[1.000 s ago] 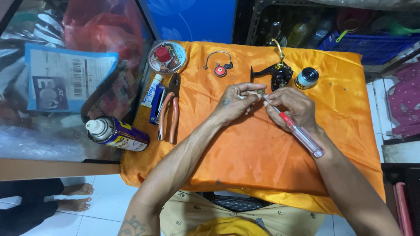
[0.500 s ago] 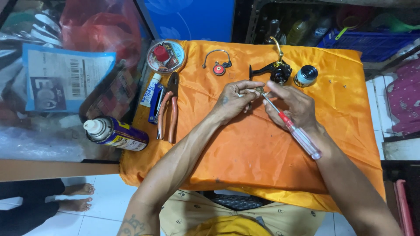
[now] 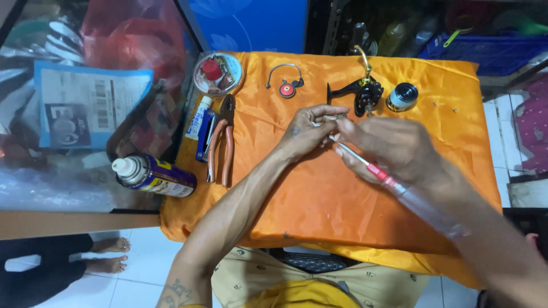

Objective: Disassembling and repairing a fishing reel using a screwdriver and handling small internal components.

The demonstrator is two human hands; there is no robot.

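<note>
Over an orange cloth point(image 3: 319, 205), my left hand point(image 3: 308, 132) pinches a small metal part between its fingertips. My right hand point(image 3: 394, 147) grips a screwdriver point(image 3: 411, 194) with a clear handle and red collar; its thin shaft points up-left into the part. A black reel body point(image 3: 361, 91) with a gold arm lies just beyond my hands, apart from them. A dark spool point(image 3: 402, 97) stands to its right.
Pliers with orange grips point(image 3: 221, 140) and a small tube point(image 3: 198, 118) lie at the cloth's left edge. A spray can point(image 3: 153, 175) rests on its side further left. A round tin point(image 3: 217, 73) and a wire bail point(image 3: 286, 84) sit at the back. Someone's bare feet point(image 3: 111, 254) show at lower left.
Both hands stay together on the small part; the screwdriver handle has shifted only slightly. The view has barely moved.
</note>
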